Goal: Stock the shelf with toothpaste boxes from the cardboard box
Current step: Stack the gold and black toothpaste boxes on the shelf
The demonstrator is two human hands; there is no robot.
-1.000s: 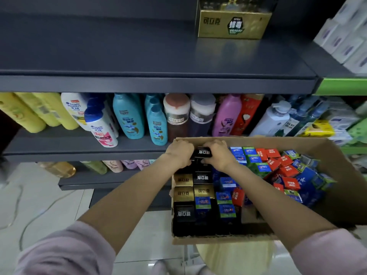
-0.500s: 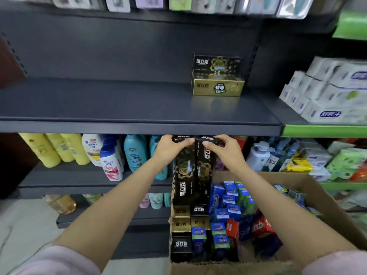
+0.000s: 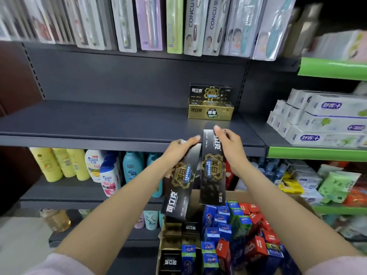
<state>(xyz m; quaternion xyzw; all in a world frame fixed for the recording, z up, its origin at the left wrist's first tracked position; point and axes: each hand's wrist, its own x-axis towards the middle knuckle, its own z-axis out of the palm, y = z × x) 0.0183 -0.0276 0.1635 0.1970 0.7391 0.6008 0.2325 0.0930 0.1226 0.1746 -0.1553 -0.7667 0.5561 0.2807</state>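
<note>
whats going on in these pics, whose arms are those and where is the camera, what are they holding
There is no machine here. The pictures come from one wide-angle camera worn on a person's head, looking forward and down, so the two bare arms reaching in from the bottom are that person's own. The wide lens bends the edges a little.

The left hand grips the top end of one long black toothpaste box, and the right hand grips a second black box. Both boxes hang lengthwise in front of a dark shelf. On that shelf sits a black box stacked on a gold box.

Below the arms is an open cardboard box packed with more toothpaste boxes in black, gold, blue, green and red. Shampoo bottles stand on the shelf underneath, and toothbrush packs hang above.
</note>
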